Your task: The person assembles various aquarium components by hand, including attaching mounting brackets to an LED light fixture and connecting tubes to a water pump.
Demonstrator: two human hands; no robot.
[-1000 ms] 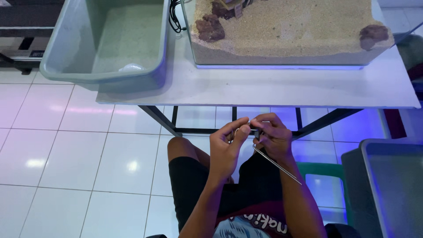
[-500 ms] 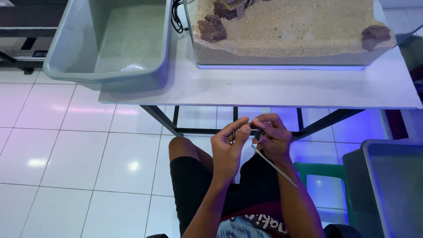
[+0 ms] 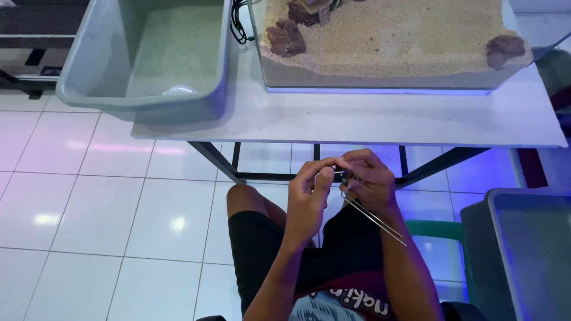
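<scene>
I sit in front of a white table (image 3: pixel 380 122), both hands raised over my lap. My right hand (image 3: pixel 370 180) grips long metal tweezers (image 3: pixel 373 217), whose shaft slants down to the right past my wrist. My left hand (image 3: pixel 309 199) meets it, fingertips pinching a small dark piece (image 3: pixel 340 175) at the tweezers' upper end. The piece is too small to make out. On the table stands a glass tank (image 3: pixel 386 44) with sand and dark reddish rocks (image 3: pixel 285 37).
A grey plastic tub (image 3: pixel 143 59) sits on the table's left end, overhanging the edge. Another grey bin (image 3: pixel 523 249) stands on the floor at my right. A green stool edge (image 3: pixel 437 229) shows under my right arm. White floor tiles spread to the left.
Both hands stay joined around the small piece and the tweezers, with only slight finger shifts. The view has drifted a little.
</scene>
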